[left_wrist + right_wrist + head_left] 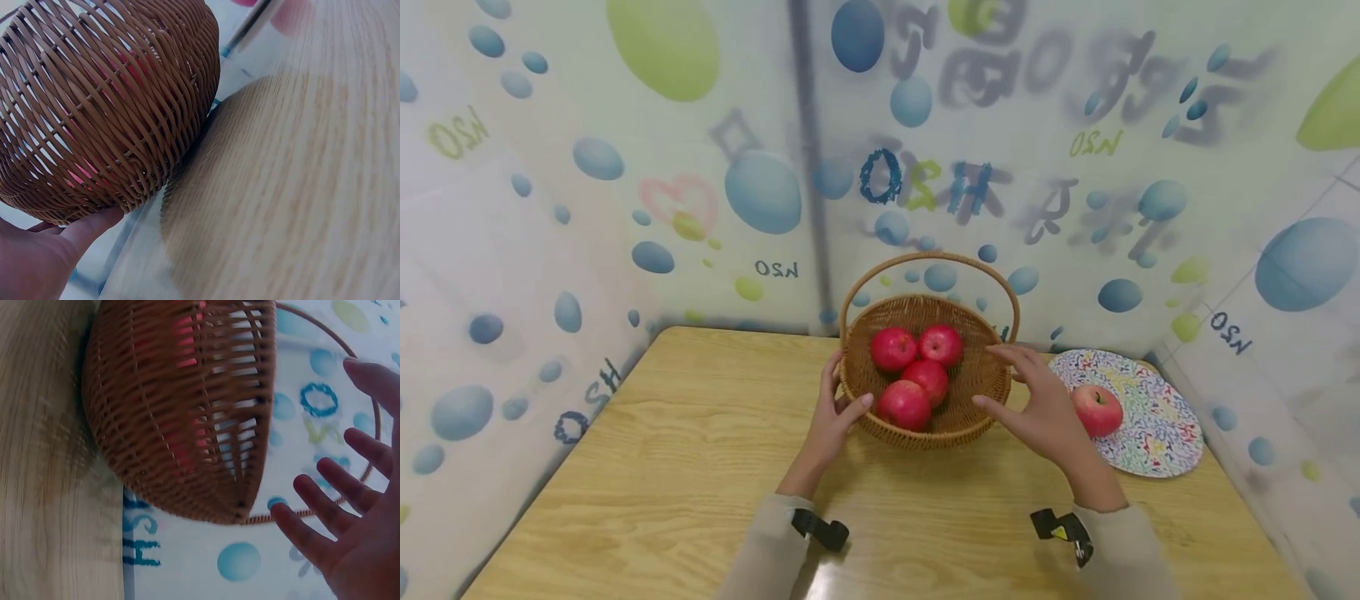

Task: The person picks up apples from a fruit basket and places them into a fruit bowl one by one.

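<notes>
A brown wicker basket (973,404) with an arched handle (929,255) is on the wooden table, holding several red apples (905,405). My left hand (829,425) grips its left side, thumb at the rim and fingers along the outside. In the left wrist view, that hand (37,259) meets the woven wall (119,106). My right hand (1047,408) is beside the right rim, thumb and fingers spread around a gap. The right wrist view has this hand (362,537) apart from the weave, holding nothing.
To the right, a round plate (1157,437) with a multicoloured pattern bears one red apple (1097,410). The wooden table (700,467) reaches back to a printed curtain (737,108) with blue and green spots, close behind the basket. Dark straps (822,531) circle both wrists.
</notes>
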{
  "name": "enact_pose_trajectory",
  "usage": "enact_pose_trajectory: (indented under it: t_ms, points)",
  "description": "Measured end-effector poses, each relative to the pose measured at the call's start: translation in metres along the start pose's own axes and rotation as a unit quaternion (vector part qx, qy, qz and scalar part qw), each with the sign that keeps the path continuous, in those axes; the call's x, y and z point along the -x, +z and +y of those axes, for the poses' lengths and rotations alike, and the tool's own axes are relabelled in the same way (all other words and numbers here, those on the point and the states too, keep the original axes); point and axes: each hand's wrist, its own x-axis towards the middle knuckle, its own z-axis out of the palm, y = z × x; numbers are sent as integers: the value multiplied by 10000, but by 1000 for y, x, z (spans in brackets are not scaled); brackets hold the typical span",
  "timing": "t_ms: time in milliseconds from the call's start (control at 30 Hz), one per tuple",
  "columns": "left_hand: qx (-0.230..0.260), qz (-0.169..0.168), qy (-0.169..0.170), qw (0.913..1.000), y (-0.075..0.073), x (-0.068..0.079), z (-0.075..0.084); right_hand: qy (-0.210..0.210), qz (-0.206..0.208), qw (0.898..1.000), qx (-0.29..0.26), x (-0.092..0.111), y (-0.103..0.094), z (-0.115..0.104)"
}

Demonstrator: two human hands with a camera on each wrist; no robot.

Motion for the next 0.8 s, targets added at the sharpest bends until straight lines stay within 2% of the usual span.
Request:
enact_pose_trajectory:
  t_ms: [167,500,633,800]
  points:
    - [-9,30,12,10000,0,-1,-2,-121,-697,9975,71,-15,11,-11]
    - [-19,68,17,10000,0,-1,-2,-577,-1493,9871,80,-41,32,-17]
    - [-69,61,29,10000,0,-1,-2,-478,-1830,9819,138,-49,40,-18]
    - [-56,35,16,10000,0,0,0,-279,-2260,9726,476,-55,52,-19]
